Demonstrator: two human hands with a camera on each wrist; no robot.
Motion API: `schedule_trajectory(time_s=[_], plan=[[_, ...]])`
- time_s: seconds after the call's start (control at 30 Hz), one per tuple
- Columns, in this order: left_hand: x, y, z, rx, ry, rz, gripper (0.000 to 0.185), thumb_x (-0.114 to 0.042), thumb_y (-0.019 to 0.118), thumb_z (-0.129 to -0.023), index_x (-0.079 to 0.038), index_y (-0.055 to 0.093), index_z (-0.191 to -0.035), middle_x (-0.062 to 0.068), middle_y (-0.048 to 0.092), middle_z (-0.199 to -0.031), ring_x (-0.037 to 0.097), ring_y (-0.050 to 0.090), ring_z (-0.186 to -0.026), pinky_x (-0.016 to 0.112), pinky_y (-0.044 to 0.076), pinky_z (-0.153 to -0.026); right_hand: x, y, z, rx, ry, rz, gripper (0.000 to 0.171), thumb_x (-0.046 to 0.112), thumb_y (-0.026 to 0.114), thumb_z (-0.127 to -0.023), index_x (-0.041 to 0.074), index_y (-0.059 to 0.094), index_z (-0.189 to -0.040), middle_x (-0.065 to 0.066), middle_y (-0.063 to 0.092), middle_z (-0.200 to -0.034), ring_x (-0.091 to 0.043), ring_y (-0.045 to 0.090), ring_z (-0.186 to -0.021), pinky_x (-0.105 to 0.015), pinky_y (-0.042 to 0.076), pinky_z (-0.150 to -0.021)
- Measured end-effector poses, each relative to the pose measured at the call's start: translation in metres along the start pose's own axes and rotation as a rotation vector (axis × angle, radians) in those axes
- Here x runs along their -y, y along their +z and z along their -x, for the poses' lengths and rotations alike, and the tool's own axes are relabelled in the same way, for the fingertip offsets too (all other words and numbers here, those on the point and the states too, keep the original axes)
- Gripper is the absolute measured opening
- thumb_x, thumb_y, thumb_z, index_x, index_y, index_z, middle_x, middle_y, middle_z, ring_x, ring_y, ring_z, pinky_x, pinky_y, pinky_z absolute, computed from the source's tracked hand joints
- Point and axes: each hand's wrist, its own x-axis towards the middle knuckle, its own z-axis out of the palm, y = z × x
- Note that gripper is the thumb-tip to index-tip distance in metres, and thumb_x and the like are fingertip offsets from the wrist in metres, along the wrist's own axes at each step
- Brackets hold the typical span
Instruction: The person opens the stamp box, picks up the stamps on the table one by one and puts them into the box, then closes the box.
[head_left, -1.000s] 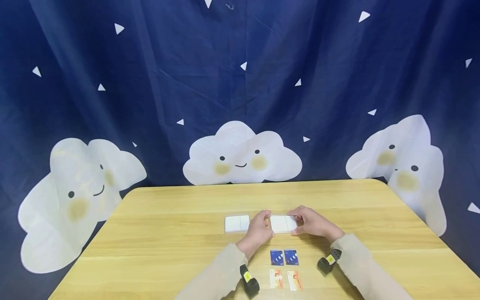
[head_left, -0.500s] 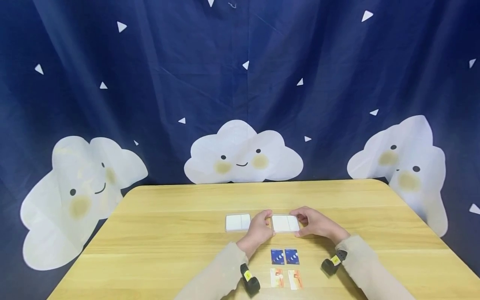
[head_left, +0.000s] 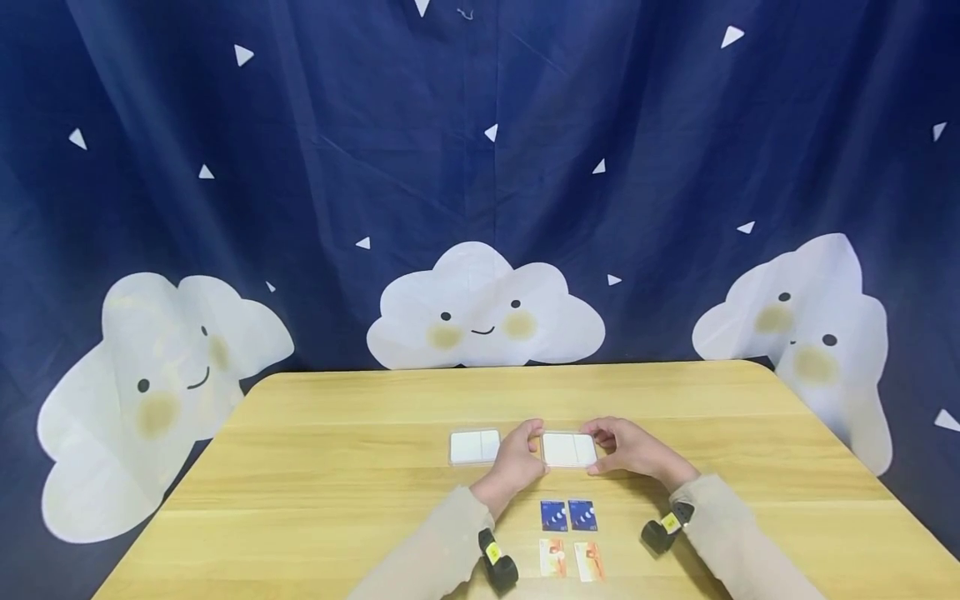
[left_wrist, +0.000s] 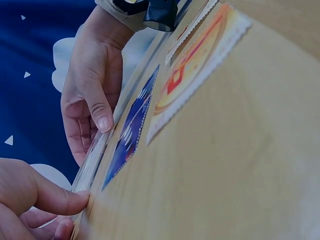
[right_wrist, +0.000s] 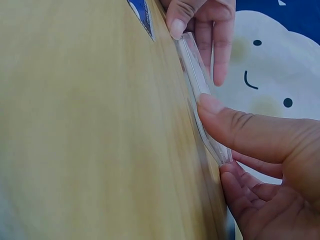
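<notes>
A flat clear case with a white insert (head_left: 569,450) lies on the wooden table (head_left: 337,483). My left hand (head_left: 531,443) pinches its left end and my right hand (head_left: 600,448) pinches its right end. In the right wrist view the right thumb (right_wrist: 235,127) presses on the case's thin edge (right_wrist: 197,80), with the left hand's fingers (right_wrist: 200,25) at the far end. The left wrist view shows the left thumb (left_wrist: 55,200) at the case's edge (left_wrist: 92,165) and the right hand (left_wrist: 92,100) beyond.
A second clear case (head_left: 474,447) lies just left of the held one. Nearer me are two blue stamps (head_left: 567,515) and two orange stamps (head_left: 571,559) in a square. A dark blue cloud-print curtain (head_left: 480,167) hangs behind the table.
My right forearm has shifted slightly to the right and its fingers sit more at the case's right end. The case and left hand stay where they were.
</notes>
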Motion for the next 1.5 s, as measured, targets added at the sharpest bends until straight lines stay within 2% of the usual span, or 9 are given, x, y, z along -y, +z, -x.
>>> schedule_trajectory(time_s=[0.6,0.8,1.03,1.2,1.5], plan=[[0.0,-0.001,0.002,0.001,-0.023,-0.009,0.07,0.015,0.071,-0.063,-0.001,0.053,-0.128,0.005,0.059,-0.121,0.017,0.051,-0.096,0.024,0.05,-0.075,-0.002,0.0,0.0,-0.007,0.005,-0.011,0.056,0.008,0.082,-0.069,-0.006,0.058,-0.117,-0.016,0.06,-0.113,-0.026,0.053,-0.1,-0.042,0.047,-0.09],[0.0,-0.001,0.001,-0.004,-0.035,0.002,0.07,0.016,0.071,-0.062,-0.002,0.054,-0.128,0.004,0.06,-0.118,0.016,0.05,-0.093,0.022,0.049,-0.073,-0.006,-0.004,-0.001,0.014,0.011,-0.026,0.055,0.01,0.082,-0.069,-0.005,0.058,-0.118,-0.015,0.06,-0.114,-0.025,0.053,-0.1,-0.033,0.048,-0.089],[0.002,-0.001,0.001,0.0,-0.015,0.012,0.07,0.016,0.072,-0.061,-0.001,0.055,-0.126,0.004,0.06,-0.118,0.016,0.05,-0.093,0.022,0.05,-0.071,-0.005,-0.008,0.002,0.02,0.02,-0.075,0.057,0.008,0.081,-0.07,-0.007,0.057,-0.119,-0.015,0.06,-0.113,-0.025,0.052,-0.099,-0.023,0.047,-0.085],[0.001,0.0,0.002,0.0,-0.015,0.011,0.07,0.016,0.071,-0.06,-0.001,0.055,-0.127,0.004,0.061,-0.118,0.016,0.05,-0.092,0.021,0.049,-0.07,-0.005,-0.011,0.005,0.009,0.02,-0.123,0.058,0.004,0.079,-0.07,-0.01,0.055,-0.121,-0.019,0.06,-0.113,-0.024,0.053,-0.099,-0.022,0.047,-0.085],[-0.001,-0.002,0.002,0.002,-0.026,0.015,0.07,0.016,0.071,-0.061,-0.001,0.054,-0.127,0.003,0.06,-0.119,0.018,0.05,-0.096,0.023,0.051,-0.075,-0.006,-0.018,0.0,-0.037,-0.02,-0.13,0.058,0.002,0.078,-0.069,-0.01,0.055,-0.121,-0.025,0.059,-0.117,-0.028,0.055,-0.103,-0.024,0.045,-0.089]])
